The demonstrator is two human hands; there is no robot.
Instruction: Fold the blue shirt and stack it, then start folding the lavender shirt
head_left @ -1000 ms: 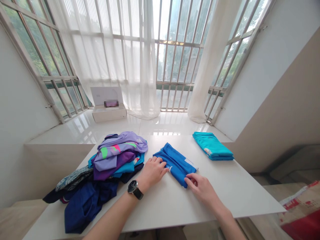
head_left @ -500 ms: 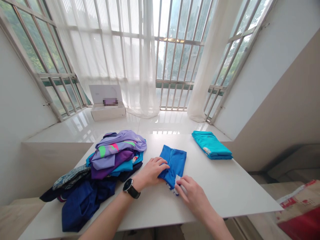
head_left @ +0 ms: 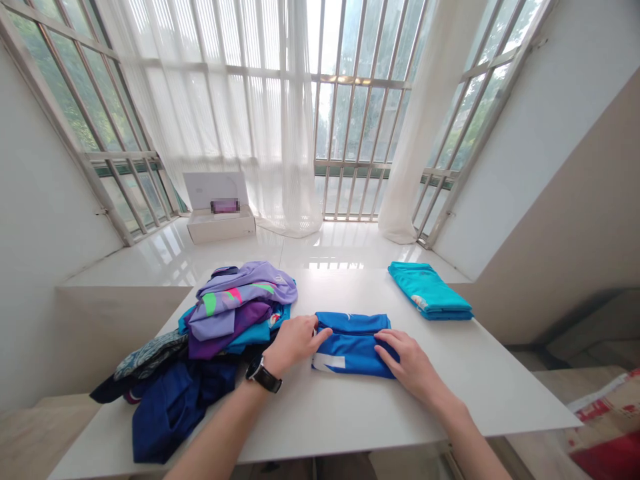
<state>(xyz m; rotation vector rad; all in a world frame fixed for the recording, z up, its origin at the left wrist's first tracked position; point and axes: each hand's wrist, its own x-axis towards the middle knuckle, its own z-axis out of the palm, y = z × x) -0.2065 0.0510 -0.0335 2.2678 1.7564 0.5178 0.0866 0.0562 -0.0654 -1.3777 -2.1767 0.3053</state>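
A folded blue garment [head_left: 356, 343] with white patches lies flat on the white table in front of me, longer from left to right, with a seam or fold line along its middle. My left hand [head_left: 296, 341], a black watch on its wrist, rests at the garment's left edge. Its thumb stretches over the cloth, apart from the fingers, whose tips are partly hidden. At the right end, my right hand [head_left: 407, 363] touches the cloth with its fingers spread.
A heap of crumpled clothes [head_left: 235, 313] in purple, lilac and navy covers the table's left side. Folded turquoise clothing [head_left: 430, 290] lies at the back right. An opened white box [head_left: 223, 227] stands on the windowsill. The table's front edge [head_left: 350, 452] runs close to me.
The blue garment has turned from pointing away from me to lying crosswise. My right hand has moved right and slightly away from me, and its fingers have come off the white patch.
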